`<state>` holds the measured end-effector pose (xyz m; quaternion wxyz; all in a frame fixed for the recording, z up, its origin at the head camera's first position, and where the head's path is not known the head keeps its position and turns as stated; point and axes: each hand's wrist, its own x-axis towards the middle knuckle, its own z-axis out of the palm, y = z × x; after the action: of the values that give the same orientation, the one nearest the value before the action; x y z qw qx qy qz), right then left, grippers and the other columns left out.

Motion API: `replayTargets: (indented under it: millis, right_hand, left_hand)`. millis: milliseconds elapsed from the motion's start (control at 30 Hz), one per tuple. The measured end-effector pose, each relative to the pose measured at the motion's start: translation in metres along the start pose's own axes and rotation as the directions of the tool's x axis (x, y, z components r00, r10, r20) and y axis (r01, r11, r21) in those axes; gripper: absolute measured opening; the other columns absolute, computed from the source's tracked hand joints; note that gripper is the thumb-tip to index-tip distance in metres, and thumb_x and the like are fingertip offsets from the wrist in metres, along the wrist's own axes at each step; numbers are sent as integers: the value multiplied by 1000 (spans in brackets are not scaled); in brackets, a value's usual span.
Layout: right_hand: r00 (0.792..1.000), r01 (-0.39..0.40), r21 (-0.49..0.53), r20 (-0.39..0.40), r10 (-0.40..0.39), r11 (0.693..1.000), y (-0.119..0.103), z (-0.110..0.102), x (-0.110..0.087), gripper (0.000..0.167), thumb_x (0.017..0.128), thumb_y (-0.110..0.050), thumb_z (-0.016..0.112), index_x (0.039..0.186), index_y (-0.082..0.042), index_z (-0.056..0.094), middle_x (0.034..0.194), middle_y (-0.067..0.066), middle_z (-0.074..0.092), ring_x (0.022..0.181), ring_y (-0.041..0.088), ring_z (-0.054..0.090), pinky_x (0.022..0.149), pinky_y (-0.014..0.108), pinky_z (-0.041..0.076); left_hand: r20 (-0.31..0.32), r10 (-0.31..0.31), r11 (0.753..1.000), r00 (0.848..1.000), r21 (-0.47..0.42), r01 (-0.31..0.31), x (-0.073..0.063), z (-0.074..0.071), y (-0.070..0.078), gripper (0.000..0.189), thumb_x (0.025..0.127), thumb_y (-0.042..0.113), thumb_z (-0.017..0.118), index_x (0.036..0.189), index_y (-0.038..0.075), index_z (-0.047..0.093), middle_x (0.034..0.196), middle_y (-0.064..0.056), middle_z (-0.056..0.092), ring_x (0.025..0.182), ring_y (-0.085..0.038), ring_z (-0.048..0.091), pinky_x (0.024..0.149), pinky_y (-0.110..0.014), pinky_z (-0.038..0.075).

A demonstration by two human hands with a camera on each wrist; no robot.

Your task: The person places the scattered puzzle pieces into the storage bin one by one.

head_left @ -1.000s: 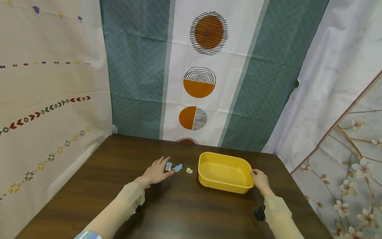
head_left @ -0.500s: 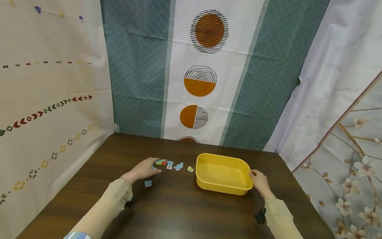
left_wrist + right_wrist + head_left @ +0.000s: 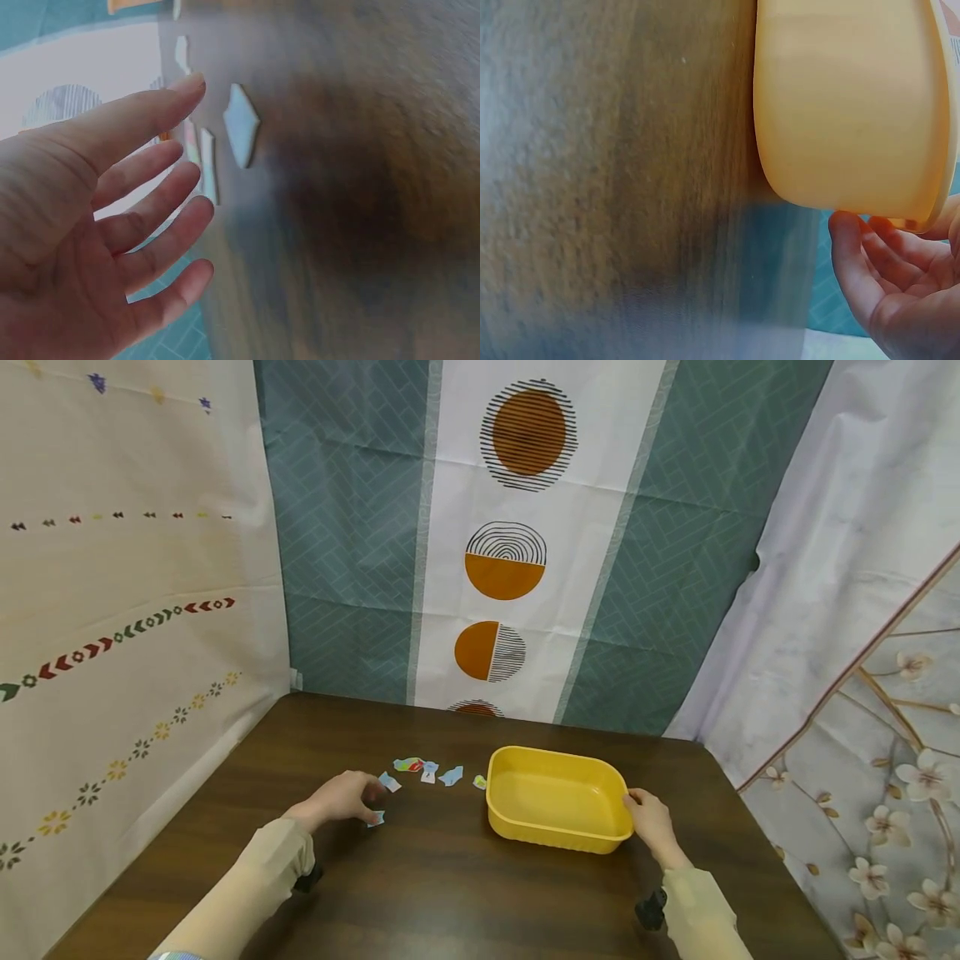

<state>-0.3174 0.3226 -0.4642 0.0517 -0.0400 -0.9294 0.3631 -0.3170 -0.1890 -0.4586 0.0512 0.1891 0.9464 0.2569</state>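
Note:
My left hand (image 3: pixel 337 799) hovers over the table with loosely bent fingers and nothing in its grasp. Just beyond its thumb lies a small light-blue puzzle-like piece (image 3: pixel 377 818), also seen as a pale flat piece (image 3: pixel 241 126) in the left wrist view. Near the index finger is a blue-and-white piece (image 3: pixel 390 782). My right hand (image 3: pixel 654 827) grips the right end of a yellow plastic basin (image 3: pixel 555 837). In the right wrist view the thumb (image 3: pixel 845 244) presses the basin's outer wall, while the other fingertips are partly hidden at its rim.
A multicoloured piece (image 3: pixel 408 765), a blue-and-white piece (image 3: pixel 430 772) and a blue piece (image 3: pixel 451 776) lie in a row. A green-yellow piece (image 3: pixel 480 782) sits close by the basin's left side. Patterned curtains (image 3: pixel 495 560) surround the dark wooden table (image 3: pixel 450 893).
My left hand has drawn back left and toward me from above the pieces, uncovering several of them. The basin has slid slightly left with my right hand still holding it.

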Motion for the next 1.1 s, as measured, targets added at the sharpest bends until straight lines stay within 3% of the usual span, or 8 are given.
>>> replayTargets:
  millis: [200, 400, 533, 733, 967, 1100]
  right_hand:
    - [1000, -21, 18, 2, 21, 1000, 0, 1, -4, 43, 103, -17, 42, 132, 15, 48, 129, 36, 53, 107, 43, 59, 89, 52, 51]
    - [999, -34, 40, 16, 34, 999, 0, 1, -5, 44, 103, -17, 42, 134, 14, 46, 131, 36, 52, 106, 42, 59, 88, 50, 52]
    - [999, -38, 52, 14, 37, 998, -1, 0, -6, 44, 104, -18, 43, 134, 14, 47, 131, 35, 52, 103, 40, 60, 82, 45, 53]
    - [999, -44, 58, 17, 43, 997, -1, 0, -6, 44, 104, -18, 43, 134, 13, 47, 130, 35, 52, 102, 38, 60, 80, 43, 53]
    - [999, -44, 52, 19, 43, 998, 2, 1, -5, 44, 103, -18, 42, 134, 13, 47, 130, 35, 52, 104, 39, 60, 82, 47, 53]
    - [999, -49, 54, 26, 48, 997, 2, 1, -4, 45, 103, -19, 42, 135, 13, 46, 131, 35, 52, 105, 40, 59, 85, 48, 53]
  left_hand:
    - [5, -31, 999, 999, 44, 31, -2, 5, -5, 42, 67, 21, 90, 103, 6, 74, 85, -1, 64, 77, -14, 56, 69, -35, 49]
    - [-19, -43, 995, 999, 85, 44, -3, 5, -7, 38, 63, 22, 91, 97, 12, 77, 85, 2, 68, 76, -13, 58, 67, -35, 50]
    - [-37, -53, 994, 998, 98, 57, -4, 6, -10, 33, 63, 23, 91, 93, 14, 79, 94, 0, 72, 88, -23, 64, 76, -43, 54]
    - [-58, -41, 993, 997, 108, 47, -5, 10, -12, 26, 64, 24, 91, 85, 17, 79, 105, -7, 70, 102, -34, 63, 84, -52, 52]
    - [-45, -26, 997, 999, 74, 29, -4, 11, -14, 21, 66, 22, 89, 84, 16, 79, 130, -29, 59, 120, -51, 53, 94, -59, 47]
    - [-26, -15, 1000, 1000, 18, 16, -3, 11, -15, 20, 67, 16, 88, 84, 12, 79, 130, -34, 56, 124, -53, 50, 98, -61, 44]
